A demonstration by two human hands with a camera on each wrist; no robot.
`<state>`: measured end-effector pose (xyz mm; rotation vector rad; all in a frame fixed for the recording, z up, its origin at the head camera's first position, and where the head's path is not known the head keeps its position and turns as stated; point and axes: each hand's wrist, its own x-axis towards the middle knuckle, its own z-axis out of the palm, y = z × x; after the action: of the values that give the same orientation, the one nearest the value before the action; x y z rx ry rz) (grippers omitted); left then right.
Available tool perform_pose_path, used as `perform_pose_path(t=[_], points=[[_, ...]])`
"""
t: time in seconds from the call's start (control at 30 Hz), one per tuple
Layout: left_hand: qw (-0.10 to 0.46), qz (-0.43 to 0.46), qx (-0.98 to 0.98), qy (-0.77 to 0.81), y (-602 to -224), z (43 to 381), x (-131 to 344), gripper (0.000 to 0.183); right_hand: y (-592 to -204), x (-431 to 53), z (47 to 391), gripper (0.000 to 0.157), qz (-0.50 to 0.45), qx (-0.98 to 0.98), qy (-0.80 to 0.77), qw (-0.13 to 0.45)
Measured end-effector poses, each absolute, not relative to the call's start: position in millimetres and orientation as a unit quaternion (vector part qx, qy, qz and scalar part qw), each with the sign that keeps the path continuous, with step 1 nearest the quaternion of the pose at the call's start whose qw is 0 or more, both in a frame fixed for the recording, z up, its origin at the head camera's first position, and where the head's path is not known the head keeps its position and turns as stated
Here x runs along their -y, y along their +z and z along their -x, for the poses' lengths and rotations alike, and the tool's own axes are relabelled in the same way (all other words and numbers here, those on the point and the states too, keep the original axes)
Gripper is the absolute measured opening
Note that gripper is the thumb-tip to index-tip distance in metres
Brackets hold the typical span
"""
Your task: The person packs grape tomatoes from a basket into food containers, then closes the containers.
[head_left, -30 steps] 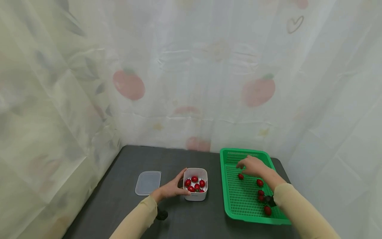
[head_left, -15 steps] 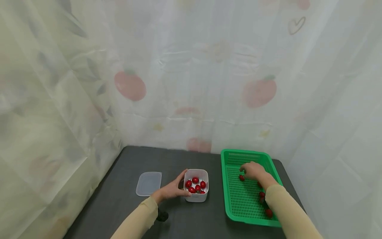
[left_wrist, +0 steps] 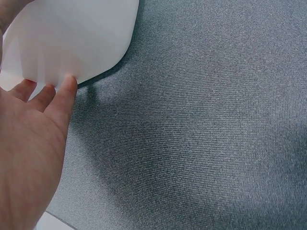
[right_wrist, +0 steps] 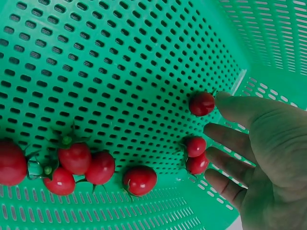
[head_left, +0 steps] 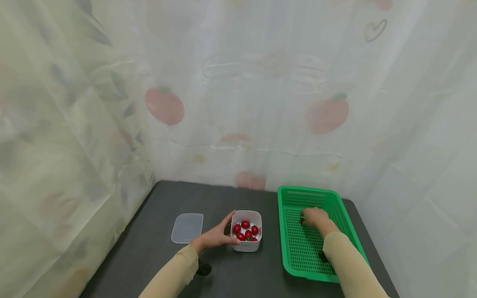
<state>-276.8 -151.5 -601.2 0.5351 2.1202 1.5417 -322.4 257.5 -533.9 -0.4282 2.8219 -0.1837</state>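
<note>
My left hand (head_left: 215, 237) grips a white square container (head_left: 246, 247) by its left side, thumb at the front and fingers behind. Several cherry tomatoes (head_left: 245, 224) lie inside it. The left wrist view has three fingertips (left_wrist: 70, 82) against the container's smooth wall. Over on the right, my right hand (head_left: 316, 217) is down inside a green basket (head_left: 282, 236). Its thumb tip comes right at a single cherry tomato (right_wrist: 201, 103), the other fingers spread apart below. More cherry tomatoes (right_wrist: 140, 180) with green stems lie along the basket's side; my forearm hides most from the head view.
A translucent lid (head_left: 187, 228) lies flat on the dark table (head_left: 223, 273), left of the container. The basket's slotted walls rise around the right hand. Behind the table hangs a pale curtain (head_left: 238, 103) with printed fruit, and another stretch hangs at the left.
My right hand has come lower into the basket and closer to the single tomato, the forearm swinging left over the others. The left hand keeps its grip on the container.
</note>
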Motion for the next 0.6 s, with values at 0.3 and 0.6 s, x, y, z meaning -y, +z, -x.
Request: perform_pose_path(t=[0.3,0.6], points=[[0.233,-0.187,-0.769,0.566,-604,277,152,0.109,-540,-254,321,0.021,0.16,-0.976,-0.062,0.135],[0.229,-0.185,-0.773,0.562,-605,277,152,0.109,-552,-256,323,0.017,0.161,-0.972,-0.068,0.159]])
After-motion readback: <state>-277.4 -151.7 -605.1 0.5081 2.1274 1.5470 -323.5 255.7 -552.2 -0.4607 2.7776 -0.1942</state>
